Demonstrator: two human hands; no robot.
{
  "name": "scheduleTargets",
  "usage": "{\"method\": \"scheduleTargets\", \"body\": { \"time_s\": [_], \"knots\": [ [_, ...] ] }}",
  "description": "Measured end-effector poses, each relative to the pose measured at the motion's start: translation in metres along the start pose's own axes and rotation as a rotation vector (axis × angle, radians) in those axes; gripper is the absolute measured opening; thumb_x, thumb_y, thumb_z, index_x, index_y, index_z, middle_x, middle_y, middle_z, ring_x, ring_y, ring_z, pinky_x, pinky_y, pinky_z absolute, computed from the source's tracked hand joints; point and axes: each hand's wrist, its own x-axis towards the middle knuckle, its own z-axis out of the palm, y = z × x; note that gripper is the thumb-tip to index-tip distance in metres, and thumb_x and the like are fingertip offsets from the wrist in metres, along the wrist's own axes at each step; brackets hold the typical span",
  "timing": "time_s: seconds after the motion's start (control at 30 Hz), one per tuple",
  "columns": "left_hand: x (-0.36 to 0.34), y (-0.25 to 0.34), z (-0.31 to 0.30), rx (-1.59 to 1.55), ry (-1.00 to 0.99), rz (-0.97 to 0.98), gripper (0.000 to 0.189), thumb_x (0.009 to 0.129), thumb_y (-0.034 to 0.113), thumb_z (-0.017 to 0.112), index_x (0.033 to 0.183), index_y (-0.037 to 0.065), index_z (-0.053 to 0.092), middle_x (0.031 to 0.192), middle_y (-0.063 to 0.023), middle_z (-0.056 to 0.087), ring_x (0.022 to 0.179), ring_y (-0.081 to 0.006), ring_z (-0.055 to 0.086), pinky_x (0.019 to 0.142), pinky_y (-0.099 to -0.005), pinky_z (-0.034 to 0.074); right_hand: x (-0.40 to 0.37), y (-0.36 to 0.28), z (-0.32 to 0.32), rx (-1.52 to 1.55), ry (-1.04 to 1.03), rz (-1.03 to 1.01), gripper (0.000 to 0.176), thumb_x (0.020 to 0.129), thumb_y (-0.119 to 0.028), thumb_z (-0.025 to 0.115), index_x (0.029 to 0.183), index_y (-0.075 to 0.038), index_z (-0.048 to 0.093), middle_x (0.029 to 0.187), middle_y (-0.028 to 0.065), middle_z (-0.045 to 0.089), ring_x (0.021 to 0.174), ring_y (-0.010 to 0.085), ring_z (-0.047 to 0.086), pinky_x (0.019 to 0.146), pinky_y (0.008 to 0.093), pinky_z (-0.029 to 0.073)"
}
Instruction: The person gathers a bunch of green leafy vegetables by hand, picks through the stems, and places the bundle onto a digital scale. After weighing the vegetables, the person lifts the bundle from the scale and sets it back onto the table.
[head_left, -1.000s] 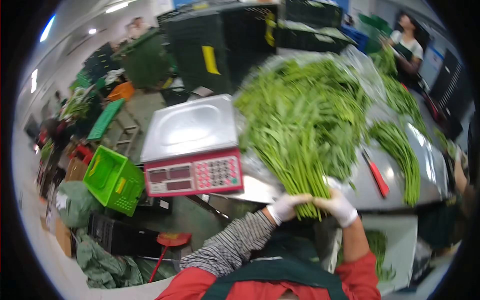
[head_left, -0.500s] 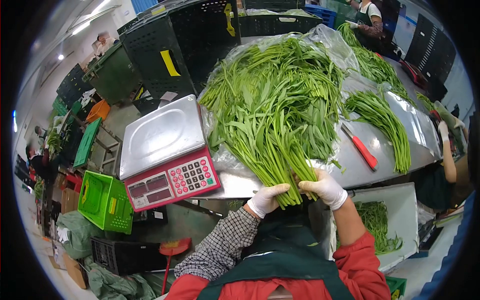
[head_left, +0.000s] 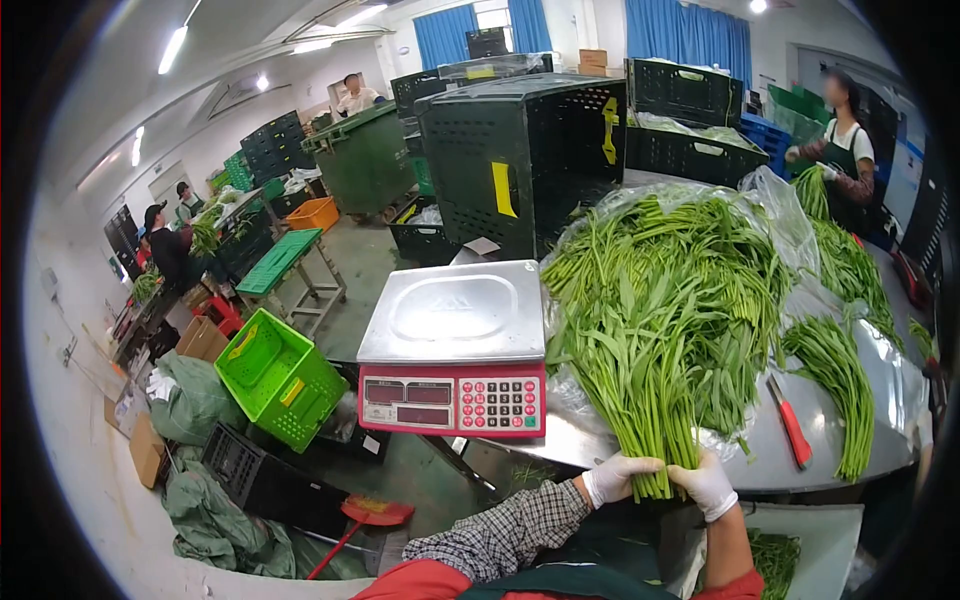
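A big bundle of long green leafy stalks (head_left: 668,320) lies on clear plastic on the steel table (head_left: 770,465), fanning away from me. Both my hands wear white gloves and clasp the cut stem ends at the table's near edge: my left hand (head_left: 617,477) on the left side, my right hand (head_left: 707,484) on the right. To the left of the bundle stands a red electronic scale (head_left: 455,365) with a bare steel pan.
A red-handled knife (head_left: 790,422) and a smaller bunch of greens (head_left: 838,375) lie right of the bundle. Black crates (head_left: 530,160) stand behind. A green basket (head_left: 280,375) and red dustpan (head_left: 365,515) sit on the floor. A person (head_left: 845,150) handles greens at far right.
The view has swung up and left, so scale and bundle now sit further right in view. My hands still clasp the stem ends at the table edge.
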Motion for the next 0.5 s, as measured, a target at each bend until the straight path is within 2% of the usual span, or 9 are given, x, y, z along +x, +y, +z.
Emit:
{"method": "scheduleTargets", "body": {
  "time_s": [0.2,0.5],
  "knots": [
    [0.0015,-0.0030,-0.0051,-0.018,-0.018,-0.018,0.046,0.080,0.009,0.058,0.121,0.000,0.041,0.113,-0.0123,0.053,0.101,-0.0217,0.054,0.087,-0.0346,0.045,-0.0022,-0.0071,0.0038,0.050,0.002,0.006,0.029,0.070,-0.004,0.058,0.098,0.005,0.056,0.084,0.0073,0.061,0.071,0.0125,0.057,0.065,0.0248,0.046],
    [-0.0007,0.0010,0.0005,-0.014,-0.039,-0.008,0.042,0.080,0.009,0.057,0.119,-0.001,0.042,0.110,-0.0124,0.054,0.096,-0.0213,0.057,0.084,-0.0340,0.047,0.0011,0.0026,-0.0026,0.062,-0.025,-0.011,0.033,0.069,-0.004,0.059,0.101,0.004,0.054,0.086,0.0065,0.060,0.072,0.0116,0.056,0.064,0.0241,0.045]
  ]
}}
